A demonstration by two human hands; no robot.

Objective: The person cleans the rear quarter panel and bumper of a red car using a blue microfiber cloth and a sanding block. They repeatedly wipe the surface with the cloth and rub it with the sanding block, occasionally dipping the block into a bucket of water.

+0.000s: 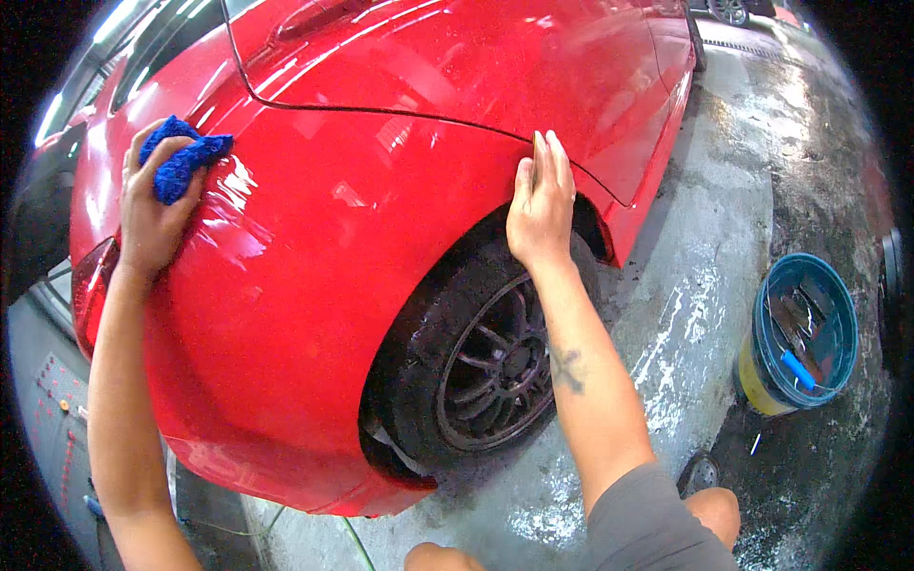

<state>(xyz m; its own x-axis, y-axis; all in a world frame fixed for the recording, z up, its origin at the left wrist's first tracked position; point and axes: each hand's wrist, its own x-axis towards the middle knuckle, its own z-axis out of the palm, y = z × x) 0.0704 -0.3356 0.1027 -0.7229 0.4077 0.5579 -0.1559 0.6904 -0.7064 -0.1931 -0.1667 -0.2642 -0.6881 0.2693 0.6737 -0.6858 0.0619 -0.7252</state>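
Note:
Before me is the rear quarter panel (pixel 307 235) of a red car, its paint glossy with reflections. My left hand (pixel 153 207) grips a crumpled blue microfibre cloth (pixel 178 160) against the panel, above the red tail light (pixel 93 292). Over the wheel arch, my right hand (pixel 544 200) lies along the bodywork near the door seam (pixel 428 114). A thin, flat object (pixel 535 160) with a yellowish edge shows between its thumb and fingers; the palm side is hidden. Below that hand is the rear tyre (pixel 421 385) with a dark multi-spoke wheel (pixel 500 367).
A bucket (pixel 767 342) with a blue rim and yellow band stands on the wet concrete floor (pixel 671 357) at the right. Its wire bail carries a blue grip (pixel 797 370). A thin green hose (pixel 357 542) runs under the bumper. My shoe (pixel 700 472) is near the bucket.

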